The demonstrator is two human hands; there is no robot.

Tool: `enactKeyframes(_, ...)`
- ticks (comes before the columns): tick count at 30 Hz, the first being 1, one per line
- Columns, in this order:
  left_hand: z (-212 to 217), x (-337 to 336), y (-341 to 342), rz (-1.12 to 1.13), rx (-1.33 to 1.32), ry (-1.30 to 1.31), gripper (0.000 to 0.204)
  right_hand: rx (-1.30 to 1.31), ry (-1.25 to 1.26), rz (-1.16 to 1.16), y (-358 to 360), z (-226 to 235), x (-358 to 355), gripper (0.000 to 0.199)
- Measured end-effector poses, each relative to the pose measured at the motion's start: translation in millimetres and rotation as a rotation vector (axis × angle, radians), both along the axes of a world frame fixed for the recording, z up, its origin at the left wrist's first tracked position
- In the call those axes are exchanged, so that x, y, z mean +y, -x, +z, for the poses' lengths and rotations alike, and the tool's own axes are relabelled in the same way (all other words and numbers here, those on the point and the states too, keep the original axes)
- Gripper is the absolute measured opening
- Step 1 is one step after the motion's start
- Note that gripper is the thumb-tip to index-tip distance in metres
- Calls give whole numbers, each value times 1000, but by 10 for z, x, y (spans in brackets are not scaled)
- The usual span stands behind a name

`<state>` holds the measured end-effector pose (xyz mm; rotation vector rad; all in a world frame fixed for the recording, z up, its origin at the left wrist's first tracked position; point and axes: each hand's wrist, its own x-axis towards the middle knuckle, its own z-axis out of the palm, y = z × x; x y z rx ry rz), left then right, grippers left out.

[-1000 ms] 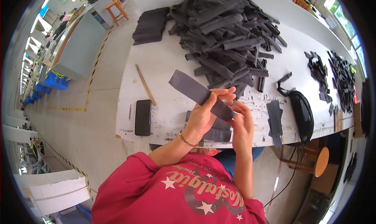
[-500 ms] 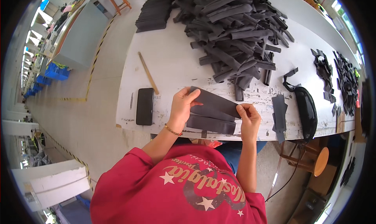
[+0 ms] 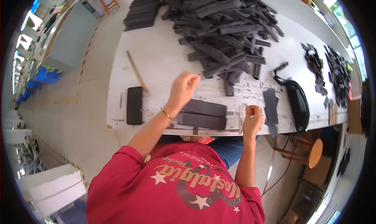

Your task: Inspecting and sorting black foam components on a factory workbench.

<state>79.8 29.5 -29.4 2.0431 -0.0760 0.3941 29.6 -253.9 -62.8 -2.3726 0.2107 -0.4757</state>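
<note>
Two dark grey fabric strips point(image 3: 203, 121) lie flat, one above the other, near the table's front edge; whether each is a single layer I cannot tell. My left hand point(image 3: 183, 91) hovers just past their upper left end, slightly blurred, its fingers loosely bent with nothing visible in them. Beyond its fingertips lies a large heap of dark grey fabric strips point(image 3: 225, 40). To the right of the flat strips, my right hand point(image 3: 252, 121) is raised above the table edge, thumb and fingertip a little apart, holding nothing that I see.
A black phone point(image 3: 134, 105) and a thin wooden stick point(image 3: 136, 72) lie on the left. Neatly stacked strips point(image 3: 143, 11) sit at the far left. A few loose strips point(image 3: 270, 108) and a black mesh pouch point(image 3: 297, 105) are on the right. A wooden stool point(image 3: 315, 153) stands below.
The fabric strip I held stretched between both hands has been let go. My left hand has moved away toward the heap; my right hand has drawn apart from the strips. The view has shifted slightly.
</note>
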Motion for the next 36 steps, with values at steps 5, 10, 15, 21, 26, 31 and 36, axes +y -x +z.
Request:
enactKeyframes(5, -258, -198, -793, -73, -19, 53, 15, -33, 496, -219, -154, -158, -782, 29)
enactKeyframes(10, -446, -457, -1005, -187, 239, -145, 27, 300, 866, 7, -303, -246, -957, 32)
enactKeyframes(15, -451, -501, -920, -197, 349, -42, 27, 312, 1098, 136, -343, -286, -981, 22)
enactKeyframes(21, -171, -411, -612, -277, 523, 390, 24, 350, 931, 261, -382, -58, -982, 12)
enactKeyframes(26, 307, -414, -296, -539, 590, 924, 15, 157, 546, 179, -447, 71, -1050, 14)
enactKeyframes(31, 655, -475, -126, -501, 382, 996, 21, 92, 214, 218, -470, 380, -804, 18)
enactKeyframes(36, 612, -412, -177, -340, 481, 1207, 40, 180, -409, 376, -324, 557, -285, 18)
